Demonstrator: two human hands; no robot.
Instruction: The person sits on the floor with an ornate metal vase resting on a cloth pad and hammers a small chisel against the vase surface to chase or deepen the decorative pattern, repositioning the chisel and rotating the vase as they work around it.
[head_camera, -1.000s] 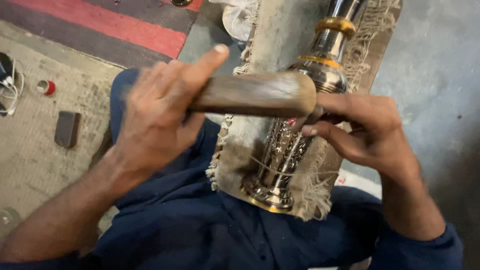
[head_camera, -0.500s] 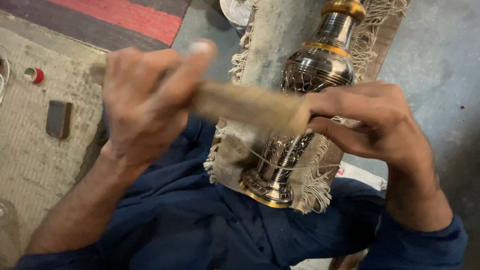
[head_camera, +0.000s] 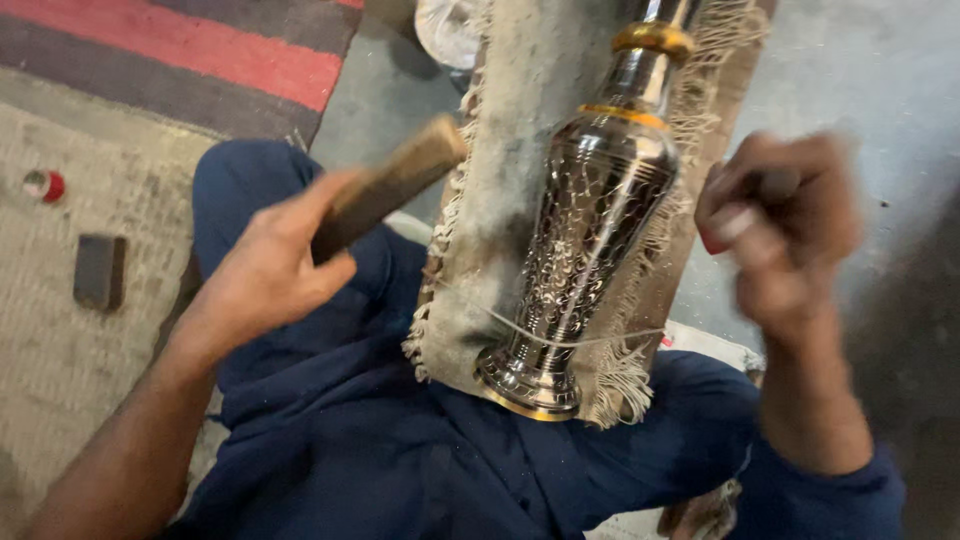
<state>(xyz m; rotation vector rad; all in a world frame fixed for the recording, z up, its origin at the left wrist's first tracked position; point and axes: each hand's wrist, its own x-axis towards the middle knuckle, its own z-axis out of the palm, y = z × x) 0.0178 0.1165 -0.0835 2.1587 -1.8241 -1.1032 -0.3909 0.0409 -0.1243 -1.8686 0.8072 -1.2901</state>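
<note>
**Asker:** What is in your hands?

**Me:** My left hand (head_camera: 265, 275) is wrapped around one end of a wooden block (head_camera: 388, 186). My fingers are clamped on it, thumb along the upper side. The block is brown, worn and longish, and it slants up and to the right from my grip. Its free end hangs just beside the left fringe of a padded board (head_camera: 520, 150), not touching it as far as I can tell.

**Asker:** And the other hand?

**Me:** My right hand (head_camera: 775, 230) is raised to the right of the board and blurred. The fingers are curled in together, and something small and reddish shows at the thumb side. I cannot tell what it is, nor how firmly I grip it.

**Asker:** Where is the piece you work on?

**Me:** A metal vase (head_camera: 585, 230) lies along the board between my hands, apart from both. It is shiny and silver-coloured, with a fine pattern on its swollen body and gold-coloured bands at the neck. Its foot points toward me and rests near my lap, on my dark blue clothing (head_camera: 400, 450). A thin cord (head_camera: 520, 328) crosses the board just above the foot.

**Asker:** Anything around you?

**Me:** To my left, a woven mat (head_camera: 60, 330) with a small dark block (head_camera: 98, 270) and a little red and white cap (head_camera: 44, 185) on it, well apart from my hands.
</note>
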